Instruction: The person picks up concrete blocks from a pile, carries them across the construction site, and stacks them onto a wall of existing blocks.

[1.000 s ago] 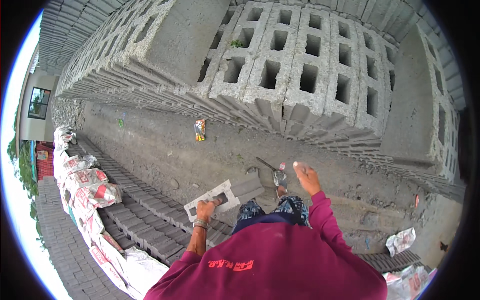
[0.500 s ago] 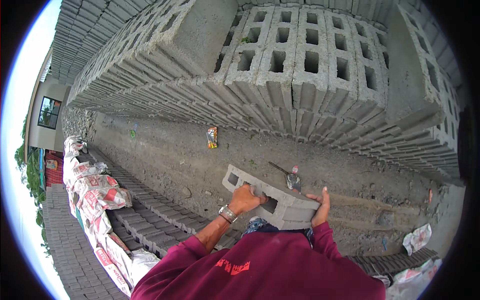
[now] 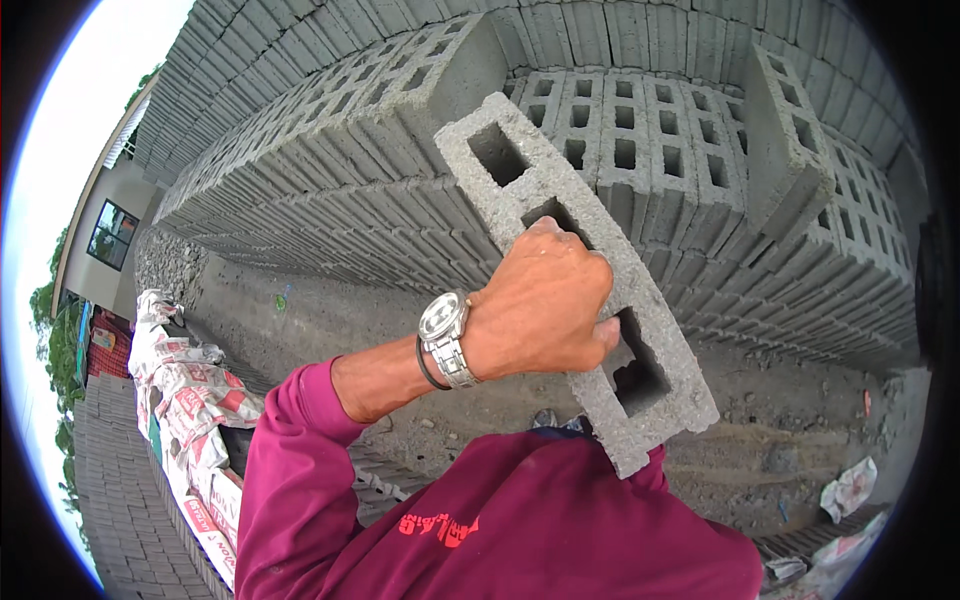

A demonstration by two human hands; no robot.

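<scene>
A grey hollow concrete block is held up in front of my chest, tilted, with its holed face toward me. My left hand is closed around the web between two of its holes, the fingers in the middle hole and the thumb at the lower one. A metal watch and a dark band are on that wrist. The block hides my right hand; only a bit of the maroon right sleeve shows beside the block's lower end.
Stacked hollow blocks form a wall ahead, with single blocks standing on top, one at the right. Another low row with red-and-white sacks runs along the left. A dirt aisle lies between. A crumpled sack lies at lower right.
The block has risen from low near my legs to chest height and turned steeper, my left hand still gripping it. My right hand has gone out of sight behind it.
</scene>
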